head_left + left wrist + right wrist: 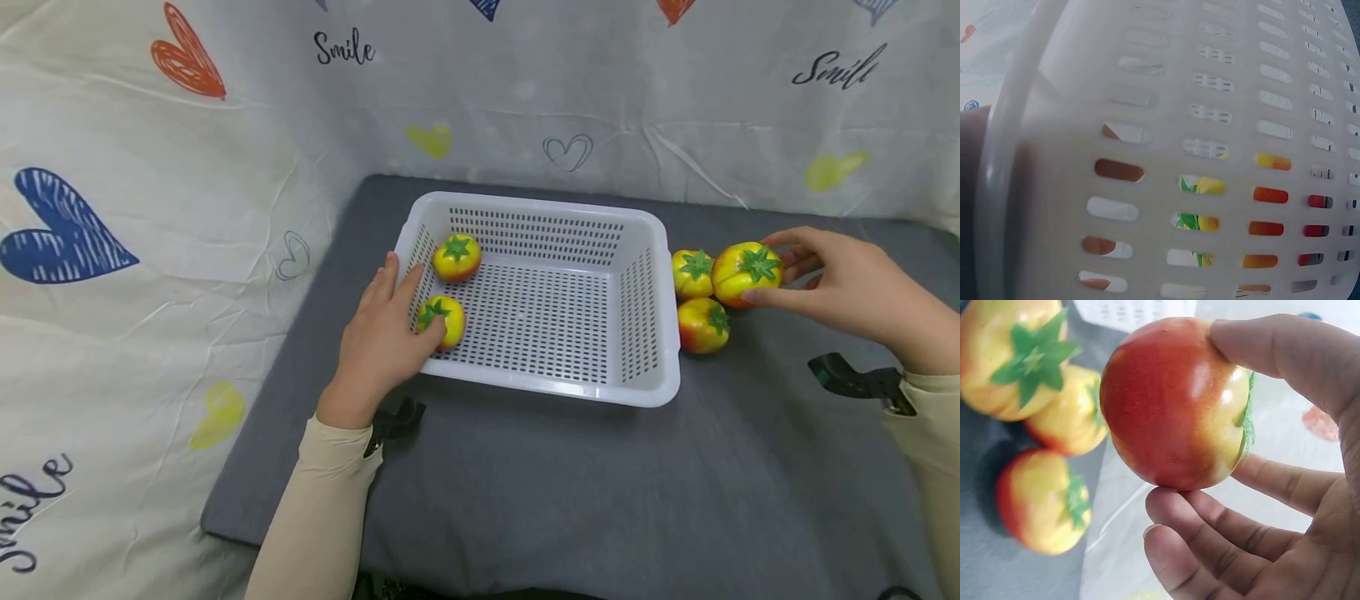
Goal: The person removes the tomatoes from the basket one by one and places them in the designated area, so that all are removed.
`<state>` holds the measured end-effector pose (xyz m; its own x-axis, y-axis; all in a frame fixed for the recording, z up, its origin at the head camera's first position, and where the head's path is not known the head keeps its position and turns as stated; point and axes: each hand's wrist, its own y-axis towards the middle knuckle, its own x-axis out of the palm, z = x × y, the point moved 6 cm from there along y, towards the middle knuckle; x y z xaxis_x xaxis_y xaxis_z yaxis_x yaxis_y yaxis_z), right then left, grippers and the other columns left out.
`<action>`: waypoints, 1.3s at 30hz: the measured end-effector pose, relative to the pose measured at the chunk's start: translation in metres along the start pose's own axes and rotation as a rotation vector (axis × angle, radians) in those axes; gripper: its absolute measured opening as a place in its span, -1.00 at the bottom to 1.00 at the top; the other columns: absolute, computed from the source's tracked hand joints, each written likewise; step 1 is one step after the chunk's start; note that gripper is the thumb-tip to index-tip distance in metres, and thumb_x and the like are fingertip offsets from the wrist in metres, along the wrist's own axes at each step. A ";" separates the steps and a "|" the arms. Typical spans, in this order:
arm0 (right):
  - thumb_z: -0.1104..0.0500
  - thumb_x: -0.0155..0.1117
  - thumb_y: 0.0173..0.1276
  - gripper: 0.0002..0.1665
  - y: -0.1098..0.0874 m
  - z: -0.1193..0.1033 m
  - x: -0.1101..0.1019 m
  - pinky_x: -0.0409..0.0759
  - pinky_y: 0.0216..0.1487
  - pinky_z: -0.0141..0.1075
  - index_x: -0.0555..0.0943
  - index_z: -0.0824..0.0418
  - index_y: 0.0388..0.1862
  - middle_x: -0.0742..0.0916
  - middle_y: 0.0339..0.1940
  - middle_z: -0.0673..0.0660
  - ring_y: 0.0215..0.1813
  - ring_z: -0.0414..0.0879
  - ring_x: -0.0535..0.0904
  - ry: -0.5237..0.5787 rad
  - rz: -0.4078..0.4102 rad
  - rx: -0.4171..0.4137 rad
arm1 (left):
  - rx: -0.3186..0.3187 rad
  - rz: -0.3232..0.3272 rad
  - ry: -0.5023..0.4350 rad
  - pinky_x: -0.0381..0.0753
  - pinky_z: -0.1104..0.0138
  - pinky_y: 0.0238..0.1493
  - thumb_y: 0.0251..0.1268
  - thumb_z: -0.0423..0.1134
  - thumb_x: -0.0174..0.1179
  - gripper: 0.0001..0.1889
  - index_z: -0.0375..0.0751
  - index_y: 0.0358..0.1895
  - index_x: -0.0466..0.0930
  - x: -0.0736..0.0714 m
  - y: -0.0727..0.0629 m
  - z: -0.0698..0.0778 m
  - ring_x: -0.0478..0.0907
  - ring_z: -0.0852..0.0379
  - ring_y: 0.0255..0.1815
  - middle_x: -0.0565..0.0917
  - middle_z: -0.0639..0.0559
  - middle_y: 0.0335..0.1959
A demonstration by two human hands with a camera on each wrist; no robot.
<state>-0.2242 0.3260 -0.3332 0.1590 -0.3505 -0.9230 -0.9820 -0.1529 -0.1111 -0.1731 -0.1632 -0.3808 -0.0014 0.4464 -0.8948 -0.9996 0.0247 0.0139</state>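
My right hand point(847, 279) holds a yellow-and-red toy tomato point(1172, 403) with a green leafy top, thumb on one side and fingertips on the other. It is just right of a white perforated basket point(525, 390). Beside and below it lie other toy tomatoes point(703, 325), one mostly hidden from the head view. My left hand point(386, 333) rests over the basket's left rim, fingers fairly straight and thumb over the inside. Its thumb overlaps a front toy tomato point(452, 325) in the basket; another toy tomato point(456, 258) sits behind that one.
A dark grey cloth-covered table point(562, 483) lies under everything. White curtain fabric point(480, 92) with hearts and lettering hangs at the back and left. In the left wrist view the basket's slotted wall point(1154, 119) fills the frame.
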 end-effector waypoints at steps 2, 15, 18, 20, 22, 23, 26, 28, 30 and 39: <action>-0.28 0.57 0.22 0.04 -0.005 0.010 0.002 0.65 -0.21 0.04 0.44 0.38 0.41 0.62 0.12 0.48 0.07 0.36 0.59 -0.006 0.011 0.022 | 0.004 0.003 -0.001 0.38 -0.42 0.33 0.39 0.08 0.11 -0.18 -0.02 0.69 0.18 0.000 0.000 0.001 -0.06 -0.23 0.74 -0.15 -0.08 0.77; -0.18 0.59 0.25 -0.01 -0.033 0.049 0.024 0.55 -0.37 -0.13 0.44 0.51 0.33 0.64 -0.03 0.52 -0.07 0.37 0.63 -0.024 0.007 0.056 | 0.005 0.013 0.012 0.38 -0.42 0.34 0.38 0.08 0.12 -0.18 -0.04 0.68 0.19 -0.004 -0.002 0.004 -0.04 -0.24 0.73 -0.13 -0.10 0.77; -0.22 0.57 0.25 0.02 -0.036 0.057 0.033 0.61 -0.31 0.00 0.42 0.50 0.35 0.62 0.03 0.56 -0.04 0.38 0.62 -0.012 -0.018 0.065 | -0.001 0.009 0.015 0.36 -0.42 0.35 0.38 0.08 0.13 -0.18 -0.04 0.69 0.19 -0.004 -0.002 0.004 -0.04 -0.24 0.73 -0.13 -0.10 0.77; -0.27 0.56 0.25 0.06 -0.036 0.062 0.040 0.63 -0.25 0.12 0.42 0.49 0.37 0.61 0.08 0.58 -0.02 0.39 0.62 -0.004 -0.036 0.067 | -0.007 0.007 0.016 0.33 -0.42 0.37 0.37 0.08 0.13 -0.17 -0.04 0.69 0.18 -0.005 -0.001 0.004 -0.04 -0.25 0.73 -0.14 -0.10 0.77; -0.30 0.55 0.24 0.09 -0.036 0.064 0.047 0.64 -0.20 0.18 0.41 0.48 0.38 0.61 0.12 0.59 0.00 0.38 0.63 0.007 -0.049 0.066 | -0.011 0.006 0.016 0.31 -0.42 0.39 0.38 0.07 0.13 -0.17 -0.05 0.69 0.18 -0.005 -0.001 0.003 -0.04 -0.25 0.73 -0.14 -0.10 0.77; -0.31 0.55 0.23 0.10 -0.035 0.065 0.050 0.65 -0.19 0.18 0.41 0.49 0.38 0.60 0.12 0.60 0.00 0.38 0.63 0.013 -0.056 0.065 | -0.011 0.006 0.017 0.30 -0.42 0.39 0.38 0.07 0.13 -0.17 -0.05 0.69 0.18 -0.006 -0.001 0.003 -0.04 -0.25 0.73 -0.14 -0.10 0.77; -0.32 0.55 0.23 0.11 -0.034 0.067 0.057 0.65 -0.18 0.15 0.41 0.50 0.38 0.61 0.13 0.60 0.01 0.37 0.63 0.023 -0.068 0.070 | -0.010 0.006 0.015 0.31 -0.44 0.38 0.38 0.06 0.13 -0.17 -0.05 0.69 0.18 -0.005 -0.001 0.003 -0.04 -0.26 0.73 -0.14 -0.10 0.77; -0.30 0.54 0.25 0.11 -0.034 0.069 0.061 0.65 -0.18 0.16 0.40 0.52 0.39 0.61 0.13 0.61 0.01 0.38 0.63 0.029 -0.076 0.073 | -0.009 0.003 0.013 0.32 -0.44 0.36 0.38 0.06 0.13 -0.17 -0.05 0.69 0.18 -0.004 -0.001 0.003 -0.04 -0.26 0.73 -0.13 -0.10 0.77; -0.30 0.53 0.27 0.11 -0.035 0.070 0.063 0.64 -0.16 0.17 0.38 0.52 0.40 0.60 0.15 0.61 0.02 0.39 0.62 0.036 -0.085 0.079 | -0.010 0.001 0.012 0.33 -0.45 0.35 0.37 0.06 0.13 -0.17 -0.05 0.69 0.19 -0.004 -0.001 0.003 -0.04 -0.26 0.73 -0.13 -0.10 0.77; -0.34 0.45 0.32 0.16 -0.037 0.069 0.065 0.63 -0.10 0.28 0.32 0.53 0.47 0.54 0.21 0.65 0.06 0.48 0.61 0.025 -0.104 0.063 | -0.013 0.003 0.010 0.33 -0.44 0.36 0.36 0.06 0.14 -0.17 -0.08 0.68 0.19 -0.003 -0.001 0.003 -0.03 -0.26 0.73 -0.13 -0.10 0.77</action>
<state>-0.1845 0.3729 -0.4146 0.2621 -0.3585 -0.8960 -0.9644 -0.1311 -0.2296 -0.1723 -0.1613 -0.3770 -0.0048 0.4372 -0.8993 -0.9999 0.0119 0.0111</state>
